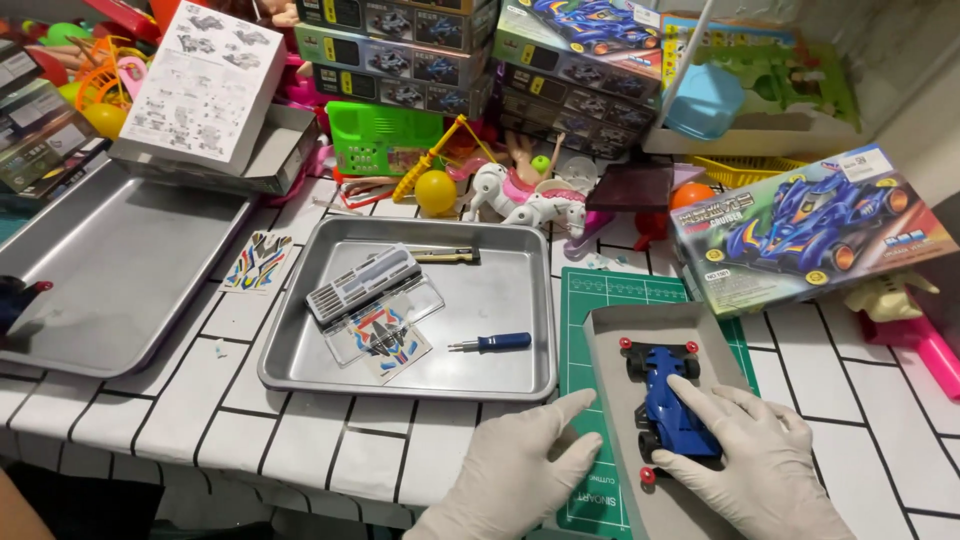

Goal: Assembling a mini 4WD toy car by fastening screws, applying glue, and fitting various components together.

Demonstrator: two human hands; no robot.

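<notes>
A blue toy race car (665, 400) lies in a shallow grey cardboard box tray (612, 350) at the lower right of the frame. The gloved right hand (760, 460) rests on the car's rear, fingers spread and loose. The gloved left hand (525, 470) lies flat and unclenched against the tray's left edge, over a green cutting mat (600, 300). Left of that sits a metal baking tray (500, 290) holding a blue screwdriver (492, 343).

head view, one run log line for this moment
left hand: on grey box tray edge | right hand: on blue toy car | screwdriver: in metal tray
</notes>
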